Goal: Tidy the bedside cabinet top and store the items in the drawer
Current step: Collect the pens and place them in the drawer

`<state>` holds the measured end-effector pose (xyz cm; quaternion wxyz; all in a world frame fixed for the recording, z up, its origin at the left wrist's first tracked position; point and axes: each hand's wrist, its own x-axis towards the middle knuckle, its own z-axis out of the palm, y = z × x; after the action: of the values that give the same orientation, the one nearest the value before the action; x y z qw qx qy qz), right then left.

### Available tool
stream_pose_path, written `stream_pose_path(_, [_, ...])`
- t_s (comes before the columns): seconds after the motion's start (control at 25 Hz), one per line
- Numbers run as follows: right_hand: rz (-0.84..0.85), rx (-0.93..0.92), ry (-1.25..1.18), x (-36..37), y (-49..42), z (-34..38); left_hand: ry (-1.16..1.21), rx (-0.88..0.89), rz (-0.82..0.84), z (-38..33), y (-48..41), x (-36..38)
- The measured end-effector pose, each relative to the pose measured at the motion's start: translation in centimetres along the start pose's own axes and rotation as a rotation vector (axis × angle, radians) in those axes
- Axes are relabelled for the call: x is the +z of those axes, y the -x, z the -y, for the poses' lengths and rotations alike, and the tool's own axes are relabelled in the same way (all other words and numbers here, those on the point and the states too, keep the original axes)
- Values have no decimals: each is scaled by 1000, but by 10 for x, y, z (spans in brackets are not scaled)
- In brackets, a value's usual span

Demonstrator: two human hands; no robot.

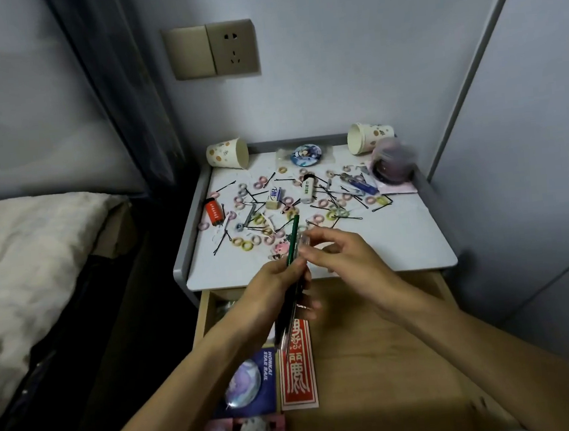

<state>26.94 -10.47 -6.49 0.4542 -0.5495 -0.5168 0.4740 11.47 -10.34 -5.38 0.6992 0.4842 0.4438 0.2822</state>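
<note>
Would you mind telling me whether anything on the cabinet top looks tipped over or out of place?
Yes. Both paper cups, the left cup and the right cup, lie on their sides at the back corners, and hair ties and bobby pins are strewn loosely across the cabinet top.

Hair ties (246,244), bobby pins (382,206) and lighters (214,211) litter the white cabinet top (398,239) above the open wooden drawer (375,362).

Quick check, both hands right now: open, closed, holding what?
Left hand: closed on a green pen.
Right hand: fingertips pinched on a small clear piece, possibly the pen's cap.
</note>
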Motion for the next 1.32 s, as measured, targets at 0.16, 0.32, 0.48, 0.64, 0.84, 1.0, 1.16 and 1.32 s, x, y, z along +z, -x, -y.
stream_pose_path(0.16, [68, -35, -62, -5, -10, -4, -95, 0, 81, 0, -5, -1])
stream_pose_path(0.32, [25, -15, -185, -7, -18, -1, -214, -27, 63, 7, -9, -7])
stream_pose_path(0.48, [-247, -30, -533, -31, -27, 11, -412, -81, -46, 19, -11, -18])
stream_pose_path(0.64, [-30, 108, -219, -22, -12, -3, -213, 16, -271, 17, -7, -19])
stream_pose_path(0.84, [264, 192, -44, 7, 4, -21, 12, 81, -235, 16, -2, -16])
stream_pose_path(1.0, [324, 198, -44, 14, 9, -24, -19, 79, -291, 19, 3, -19])
stream_pose_path(1.16, [419, 188, 198, 15, 18, -29, 2, 92, -380, 21, 9, -25])
stream_pose_path(1.32, [555, 203, 302, 17, 21, -36, -164, -24, -369, 27, 16, -31])
